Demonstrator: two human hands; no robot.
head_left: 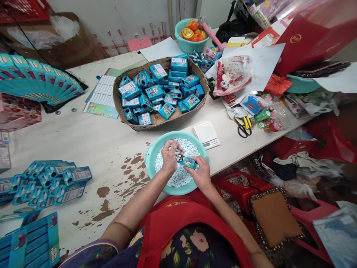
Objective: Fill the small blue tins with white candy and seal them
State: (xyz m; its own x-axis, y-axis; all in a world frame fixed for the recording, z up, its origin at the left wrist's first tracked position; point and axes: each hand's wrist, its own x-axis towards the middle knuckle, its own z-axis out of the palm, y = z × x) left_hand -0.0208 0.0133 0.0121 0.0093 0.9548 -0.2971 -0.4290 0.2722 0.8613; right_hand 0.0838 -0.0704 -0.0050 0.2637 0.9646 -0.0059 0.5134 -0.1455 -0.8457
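Observation:
A turquoise basin (150, 163) full of small pale-blue pellets (180, 178) stands at the table's near edge. Over it, my right hand (201, 172) grips the right end of a small blue box (187, 161), which lies tilted above the pellets. My left hand (169, 156) is at the box's left end, its fingers curled together around some pellets. Behind the basin, a cut-down cardboard box (164, 124) holds several similar blue boxes. A white scale (206, 134) lies just right of the basin's rim.
Stacked blue boxes (52, 182) stand on the left of the table (111, 149). Black scissors (244, 128), a bagged toy (230, 78) and packets lie to the right. A bowl of orange toys (191, 44) is at the back. A red stool (240, 190) stands right, below the table.

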